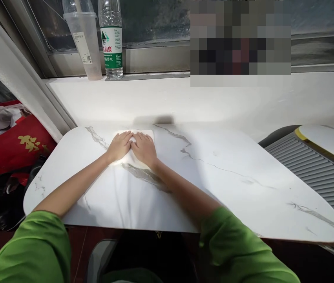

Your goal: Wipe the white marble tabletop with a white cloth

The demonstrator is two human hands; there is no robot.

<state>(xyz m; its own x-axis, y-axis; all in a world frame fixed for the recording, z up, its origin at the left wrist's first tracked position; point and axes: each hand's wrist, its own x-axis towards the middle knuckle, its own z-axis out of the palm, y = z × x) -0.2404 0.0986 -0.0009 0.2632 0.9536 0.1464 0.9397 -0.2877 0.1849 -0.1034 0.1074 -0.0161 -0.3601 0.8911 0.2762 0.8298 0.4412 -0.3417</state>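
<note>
A white cloth (128, 158) lies flat on the white marble-patterned table (228, 169), close to the wall side. My left hand (120, 147) rests palm down on the cloth's left part, fingers stretched out. Beside it, my right hand (144, 150) presses flat on the right part, fingers also extended. Both hands are close together at the thumbs. The cloth's edges show above and below them, but the hands cover much of it. Neither hand is wrapped round anything.
On the window sill stand a clear plastic cup (88, 51) with a straw and a water bottle (112, 49). A red bag (13, 141) with cloth items is at the left. A grey ribbed seat (308, 169) adjoins the table at right, near another tabletop (331, 141).
</note>
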